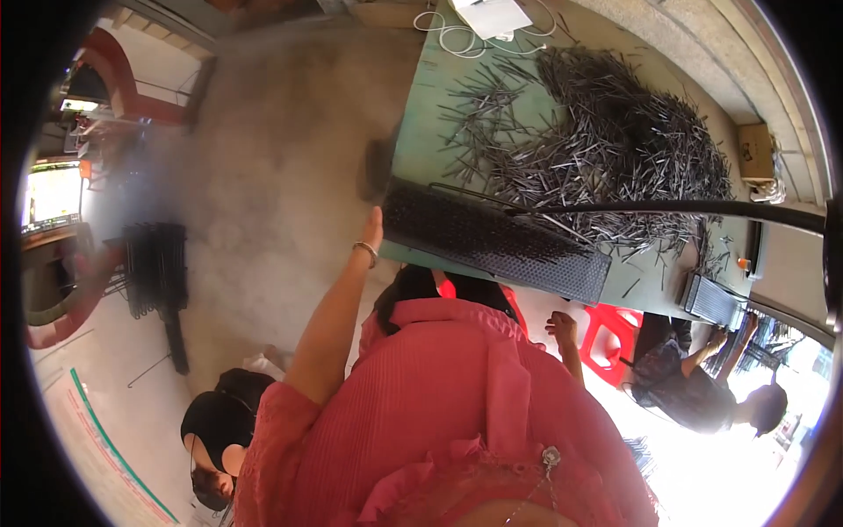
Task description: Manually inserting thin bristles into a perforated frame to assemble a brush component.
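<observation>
A long black perforated tray lies along the near edge of the green table. Its left part is densely filled with small dark pieces, while holes show bare toward the right end. My left hand, with a bracelet at the wrist, grips the tray's left end. Below the tray's right half, off the table edge, my right hand hangs with its fingers loosely bent and apart; nothing shows in it. Behind the tray spreads a big heap of thin black sticks. A thin bent rod rests across the tray's far side.
A dark bar crosses over the heap from the right. A white box with cables lies at the far edge. Beside a red stool, a person works at a second tray. Another person is at lower left.
</observation>
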### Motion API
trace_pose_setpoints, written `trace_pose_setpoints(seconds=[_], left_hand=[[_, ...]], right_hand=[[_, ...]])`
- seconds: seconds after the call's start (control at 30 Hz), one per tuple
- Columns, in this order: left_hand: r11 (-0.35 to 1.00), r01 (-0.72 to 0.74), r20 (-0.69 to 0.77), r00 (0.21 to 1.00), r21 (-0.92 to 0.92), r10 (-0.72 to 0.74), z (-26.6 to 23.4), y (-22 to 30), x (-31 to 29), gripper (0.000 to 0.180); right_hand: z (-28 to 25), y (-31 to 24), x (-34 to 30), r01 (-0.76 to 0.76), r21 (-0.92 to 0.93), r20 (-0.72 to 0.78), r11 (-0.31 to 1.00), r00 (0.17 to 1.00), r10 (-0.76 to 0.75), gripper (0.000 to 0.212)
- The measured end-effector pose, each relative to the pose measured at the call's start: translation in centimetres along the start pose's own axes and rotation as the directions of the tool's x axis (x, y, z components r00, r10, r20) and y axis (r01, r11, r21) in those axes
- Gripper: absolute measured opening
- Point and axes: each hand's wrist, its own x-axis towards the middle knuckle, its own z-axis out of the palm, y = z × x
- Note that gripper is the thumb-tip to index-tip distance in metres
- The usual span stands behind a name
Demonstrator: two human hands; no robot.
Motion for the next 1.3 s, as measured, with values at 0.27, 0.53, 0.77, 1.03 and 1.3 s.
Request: trace_pose_setpoints(seconds=[0.27,0.53,0.77,1.03,1.3], left_hand=[[0.983,-0.064,-0.03,0.998,-0.174,0.06,0.7,-0.5,0.7,0.073],[0.917,-0.111,0.138,0.975,-0.384,0.176,-0.1,-2.1,1.6,0.064],[0.922,-0.165,-0.039,0.986,-0.349,0.162,-0.9,-9.2,-0.3,0.037],[0.941,0.182,0.293,0.951,-0.286,-0.095,-1.5,-9.5,-7.1,0.032],[0.986,-0.007,0.435,0.897,-0.169,0.081,2.6,0.1,-12.6,0.028]], right_hand=[[-2.3,0.0,0.6,0.05,0.077,-0.077,0.996,0.996,-0.044,0.028],[0.7,5.3,-5.4,0.009,0.031,-0.104,0.999,0.995,-0.006,0.028],[2.2,6.8,-9.6,-0.05,0.441,-0.199,0.896,0.968,0.152,0.035],[1.6,5.5,-6.3,0.049,0.519,-0.23,0.854,0.969,0.085,0.036],[-7.1,0.0,-1.0,0.212,0.496,-0.339,0.842,0.94,-0.037,0.035]])
